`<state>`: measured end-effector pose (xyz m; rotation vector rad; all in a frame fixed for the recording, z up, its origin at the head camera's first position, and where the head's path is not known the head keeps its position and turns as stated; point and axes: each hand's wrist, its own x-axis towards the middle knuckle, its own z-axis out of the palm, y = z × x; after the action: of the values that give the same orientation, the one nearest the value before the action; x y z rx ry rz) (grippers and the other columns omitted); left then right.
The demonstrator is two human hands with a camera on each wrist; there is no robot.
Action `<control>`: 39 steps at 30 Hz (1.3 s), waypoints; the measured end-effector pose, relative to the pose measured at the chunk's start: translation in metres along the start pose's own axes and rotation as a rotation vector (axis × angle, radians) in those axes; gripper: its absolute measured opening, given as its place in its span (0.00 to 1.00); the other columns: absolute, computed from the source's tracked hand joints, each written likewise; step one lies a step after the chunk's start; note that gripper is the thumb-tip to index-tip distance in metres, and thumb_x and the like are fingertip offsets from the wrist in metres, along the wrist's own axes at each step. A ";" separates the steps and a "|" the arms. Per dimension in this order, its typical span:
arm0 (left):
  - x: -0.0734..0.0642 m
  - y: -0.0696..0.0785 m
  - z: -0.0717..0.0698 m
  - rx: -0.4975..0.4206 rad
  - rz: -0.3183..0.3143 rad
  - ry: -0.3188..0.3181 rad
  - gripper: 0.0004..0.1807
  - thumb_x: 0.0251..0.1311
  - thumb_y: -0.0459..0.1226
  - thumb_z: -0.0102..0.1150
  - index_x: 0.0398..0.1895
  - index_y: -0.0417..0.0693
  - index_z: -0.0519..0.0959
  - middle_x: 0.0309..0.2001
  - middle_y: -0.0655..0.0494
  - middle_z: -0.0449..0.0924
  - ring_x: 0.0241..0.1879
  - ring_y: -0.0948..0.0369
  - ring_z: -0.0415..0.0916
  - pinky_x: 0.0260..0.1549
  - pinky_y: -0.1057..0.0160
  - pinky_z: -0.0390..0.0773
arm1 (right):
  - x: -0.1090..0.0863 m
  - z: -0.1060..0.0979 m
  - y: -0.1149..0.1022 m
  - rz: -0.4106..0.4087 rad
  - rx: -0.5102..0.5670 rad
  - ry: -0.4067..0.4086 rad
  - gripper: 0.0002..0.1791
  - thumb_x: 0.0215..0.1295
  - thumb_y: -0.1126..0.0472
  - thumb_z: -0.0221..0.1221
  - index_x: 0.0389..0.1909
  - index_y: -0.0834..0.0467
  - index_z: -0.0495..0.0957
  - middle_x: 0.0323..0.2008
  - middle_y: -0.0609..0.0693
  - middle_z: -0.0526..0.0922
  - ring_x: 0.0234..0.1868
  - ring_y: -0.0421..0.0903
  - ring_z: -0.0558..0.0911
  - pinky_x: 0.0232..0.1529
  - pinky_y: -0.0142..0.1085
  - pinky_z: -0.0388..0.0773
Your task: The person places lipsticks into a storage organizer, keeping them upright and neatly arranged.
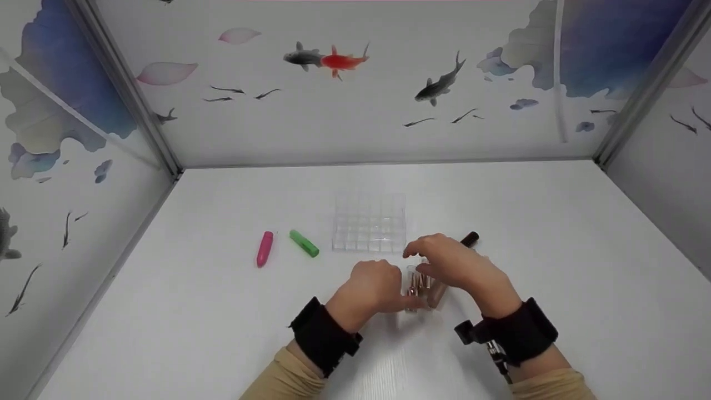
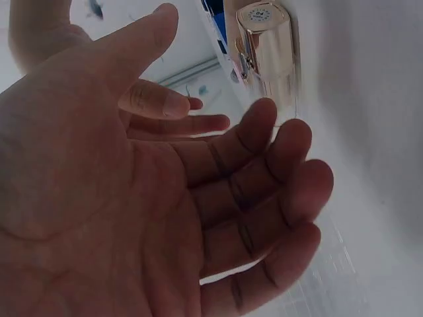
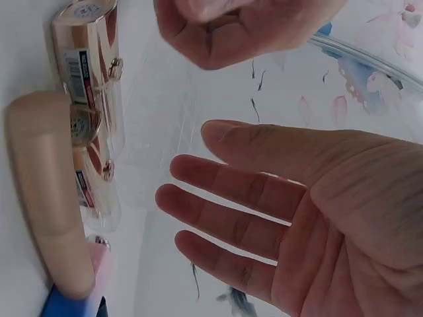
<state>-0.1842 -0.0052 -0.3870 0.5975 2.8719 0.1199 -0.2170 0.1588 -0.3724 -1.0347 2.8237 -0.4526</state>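
Note:
Two gold lipstick tubes (image 3: 86,53) with clear ends lie side by side, and a beige tube (image 3: 46,191) lies along them. In the head view my left hand (image 1: 375,286) is just left of the gold tubes (image 1: 412,291), its thumb stretched toward them. Its fingers bend loosely around nothing in the left wrist view. Above the far end of the group hovers my right hand (image 1: 458,264), palm bare and fingers spread in the right wrist view. A black-capped tube (image 1: 470,239) sticks out beyond the right hand, which partly hides the group.
Behind the hands stands a clear compartment organizer (image 1: 369,222). A pink tube (image 1: 265,249) and a green tube (image 1: 304,243) lie to its left. A pink and blue item (image 3: 99,264) shows beside the beige tube. Printed panels wall the white table on three sides.

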 end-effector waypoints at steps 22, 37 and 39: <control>0.018 -0.012 0.005 -0.010 0.044 0.036 0.16 0.55 0.46 0.60 0.17 0.49 0.72 0.17 0.58 0.68 0.19 0.61 0.64 0.17 0.62 0.67 | 0.018 0.029 0.010 -0.072 -0.077 0.045 0.12 0.48 0.72 0.64 0.32 0.54 0.86 0.34 0.46 0.87 0.39 0.47 0.82 0.45 0.41 0.78; 0.014 -0.042 -0.033 -0.504 0.058 0.371 0.12 0.59 0.46 0.62 0.40 0.49 0.80 0.37 0.58 0.84 0.37 0.63 0.81 0.34 0.68 0.78 | 0.022 0.015 0.008 -0.014 0.109 0.227 0.10 0.65 0.60 0.58 0.46 0.56 0.77 0.43 0.50 0.85 0.46 0.48 0.83 0.48 0.43 0.79; 0.015 -0.043 -0.034 -0.542 0.073 0.439 0.12 0.60 0.44 0.61 0.42 0.49 0.78 0.38 0.57 0.83 0.39 0.63 0.81 0.37 0.69 0.79 | 0.022 0.013 0.008 -0.026 0.137 0.299 0.11 0.65 0.62 0.58 0.47 0.57 0.77 0.43 0.50 0.85 0.45 0.46 0.83 0.46 0.42 0.80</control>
<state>-0.2222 -0.0399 -0.3614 0.6176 3.0006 1.1235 -0.2362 0.1470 -0.3868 -1.0567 2.9805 -0.8564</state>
